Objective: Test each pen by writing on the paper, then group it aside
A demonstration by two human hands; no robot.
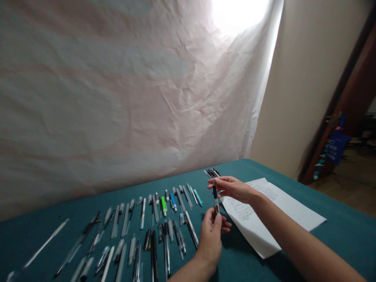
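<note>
A thin pen [216,199] with a black upper part and a clear lower part is held upright between both hands over the teal table [346,235]. My left hand [212,232] pinches its lower end. My right hand [232,188] pinches its upper end from the right. Several pens and pen parts [155,231] lie in rows on the table left of my hands. A white sheet of paper [282,213] with handwriting lies under my right forearm.
A few dark pens [212,172] lie near the table's far edge behind my right hand. A crumpled white cloth [132,98] hangs as a backdrop behind the table. A wooden door frame [337,117] stands at the right.
</note>
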